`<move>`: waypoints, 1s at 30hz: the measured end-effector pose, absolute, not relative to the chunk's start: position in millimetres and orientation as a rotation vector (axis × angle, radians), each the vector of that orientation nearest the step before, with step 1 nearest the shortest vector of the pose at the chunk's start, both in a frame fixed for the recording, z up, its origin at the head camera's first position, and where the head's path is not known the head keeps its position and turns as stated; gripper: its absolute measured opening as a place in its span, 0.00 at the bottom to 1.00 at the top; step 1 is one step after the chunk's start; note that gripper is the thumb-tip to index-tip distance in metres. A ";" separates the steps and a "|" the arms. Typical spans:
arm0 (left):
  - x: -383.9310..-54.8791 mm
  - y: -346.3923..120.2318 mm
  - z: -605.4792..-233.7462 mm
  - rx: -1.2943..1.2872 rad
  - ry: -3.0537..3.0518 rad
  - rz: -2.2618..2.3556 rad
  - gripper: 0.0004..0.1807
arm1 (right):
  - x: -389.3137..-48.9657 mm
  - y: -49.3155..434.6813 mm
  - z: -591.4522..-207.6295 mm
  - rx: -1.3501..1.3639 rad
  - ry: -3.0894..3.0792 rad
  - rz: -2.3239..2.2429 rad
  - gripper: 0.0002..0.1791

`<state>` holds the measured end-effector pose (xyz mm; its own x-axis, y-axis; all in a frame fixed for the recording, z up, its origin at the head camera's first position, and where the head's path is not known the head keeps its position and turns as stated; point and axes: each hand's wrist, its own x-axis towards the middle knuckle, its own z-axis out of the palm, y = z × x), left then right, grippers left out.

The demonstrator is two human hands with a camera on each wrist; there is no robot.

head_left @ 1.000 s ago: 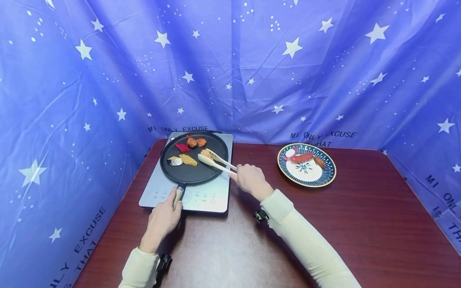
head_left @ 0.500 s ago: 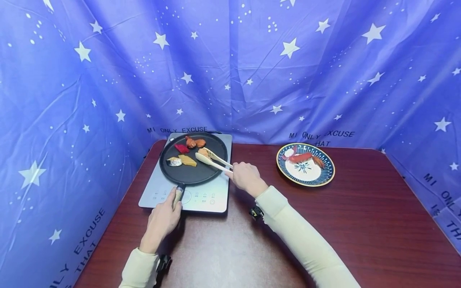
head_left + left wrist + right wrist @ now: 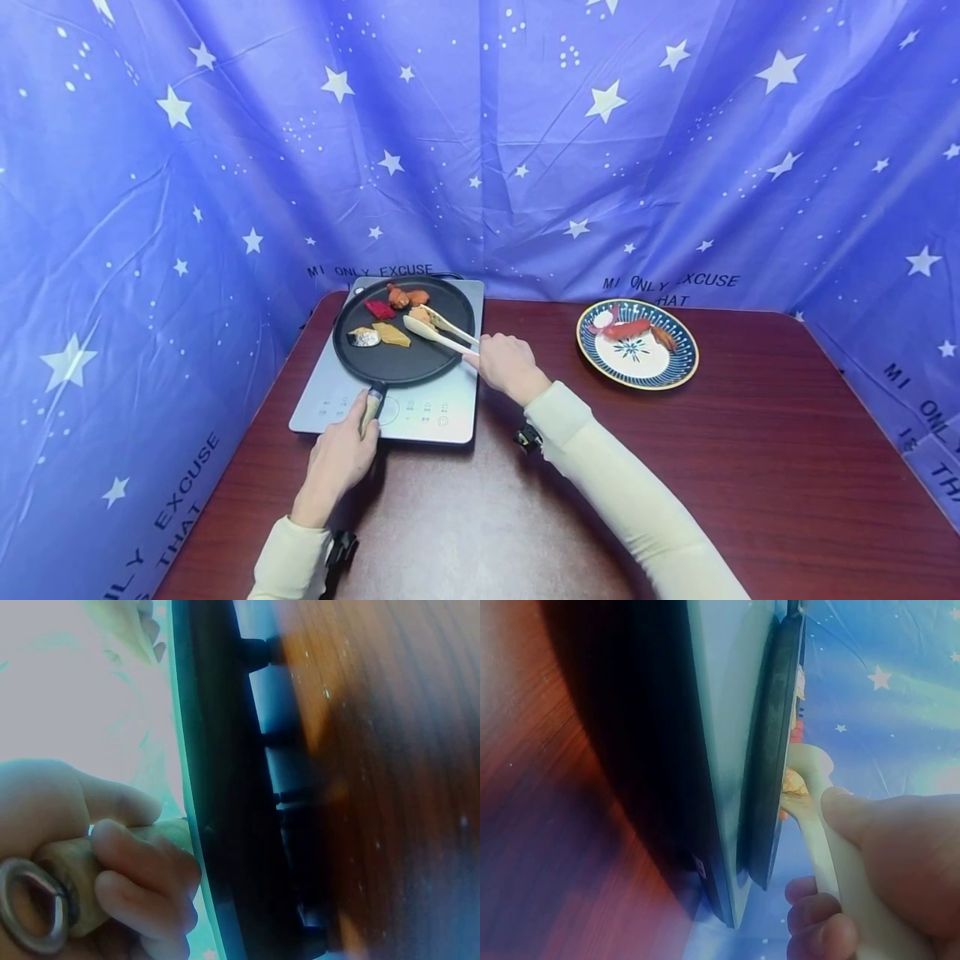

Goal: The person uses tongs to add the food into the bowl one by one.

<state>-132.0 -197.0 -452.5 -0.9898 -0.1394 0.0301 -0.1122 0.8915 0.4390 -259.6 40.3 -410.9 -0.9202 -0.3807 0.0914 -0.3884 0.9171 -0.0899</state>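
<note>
My left hand grips the wooden handle of a black flat frying pan; its fingers curl round the handle, and a metal ring shows at the end in the left wrist view. In my right hand is a pair of cream tongs, thumb on one arm and fingers round the other. Between the tong tips, over the pan's right half, sits an orange-tan food piece. Also in the pan lie a red piece, a yellow piece, a silver-skinned piece and brownish-orange pieces.
The pan stands on a silver induction cooktop with touch controls at its front. A blue-rimmed plate with several food pieces stands at the right on the dark red wooden table. A blue star-printed curtain encloses the table's back and sides.
My right hand and the tongs have shifted slightly left and away from me over the pan, with the food piece between the tips moving along. The left hand stays on the handle.
</note>
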 end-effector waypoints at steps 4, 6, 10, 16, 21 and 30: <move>-131.5 -196.6 -451.9 0.205 -3.000 -0.694 0.31 | -259.9 37.6 -408.9 0.598 -3.022 0.158 0.26; -131.3 -196.5 -452.1 0.205 -3.001 -0.693 0.31 | -260.6 36.2 -408.2 0.595 -3.031 0.153 0.27; -130.8 -196.3 -451.8 0.201 -2.998 -0.682 0.30 | -262.8 33.4 -407.0 0.584 -3.041 0.156 0.27; -129.9 -195.4 -450.9 0.195 -2.998 -0.681 0.30 | -265.8 29.5 -404.8 0.574 -3.058 0.130 0.27; -129.8 -194.4 -449.9 0.196 -2.998 -0.682 0.30 | -267.5 27.0 -402.8 0.571 -3.064 0.111 0.26; -129.9 -195.4 -451.0 0.204 -3.000 -0.681 0.30 | -269.7 23.1 -401.7 0.557 -3.067 0.120 0.26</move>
<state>-129.9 -195.4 -451.0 -0.9895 -0.1415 0.0280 -0.1155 0.8937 0.4336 -269.7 23.1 -401.7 -0.9359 -0.3505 0.0357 -0.3522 0.9332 -0.0716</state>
